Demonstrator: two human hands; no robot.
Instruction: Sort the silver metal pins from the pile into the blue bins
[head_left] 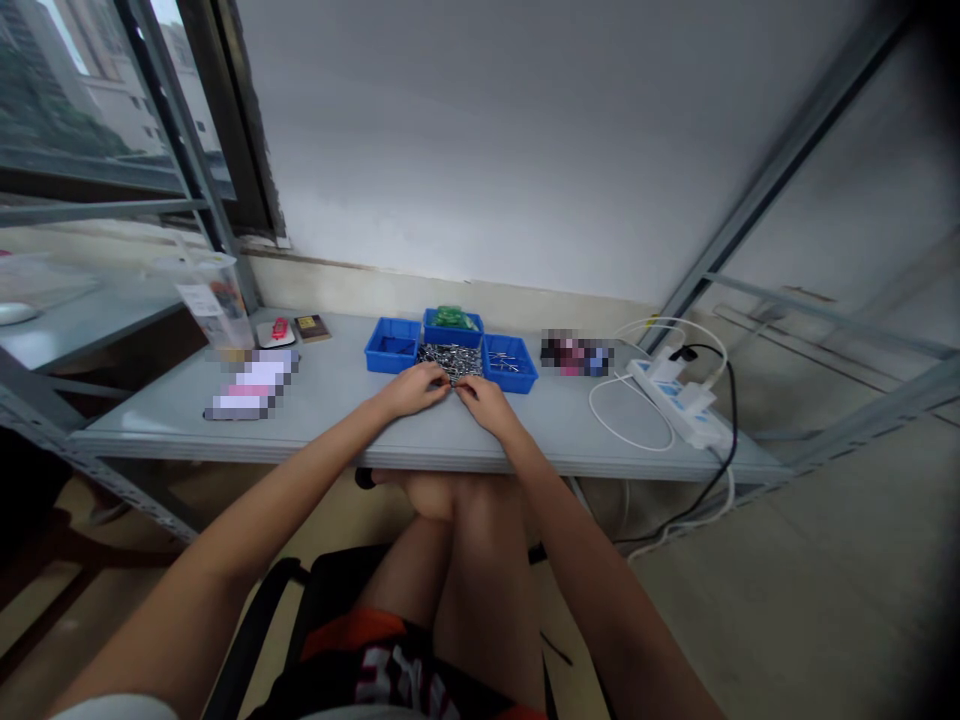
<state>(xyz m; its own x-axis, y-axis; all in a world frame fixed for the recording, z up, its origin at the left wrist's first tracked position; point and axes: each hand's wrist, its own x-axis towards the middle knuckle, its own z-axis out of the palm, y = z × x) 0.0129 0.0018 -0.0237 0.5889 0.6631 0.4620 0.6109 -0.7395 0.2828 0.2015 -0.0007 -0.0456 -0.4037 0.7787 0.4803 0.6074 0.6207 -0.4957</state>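
My left hand (414, 389) and my right hand (484, 400) meet fingertip to fingertip at the near edge of a heap of small shiny metal parts (454, 360). Both are closed in a pinch, and whatever lies between the fingertips is too small to make out. Around the heap stand three blue plastic bins. The left bin (393, 337) shows mostly its blue inside. Green pieces (452, 317) fill the back bin (454, 338). A few thin silver metal pins or screws (506, 361) lie in the right bin (529, 380).
On the grey table (352, 425), a phone-like slab (251, 388), a plastic drink cup (215, 305), a small box (311, 328) and a red item (280, 328) lie left. A blurred-out item (576, 355) and a white power strip (679, 405) with looping cables lie right. A wall rises behind.
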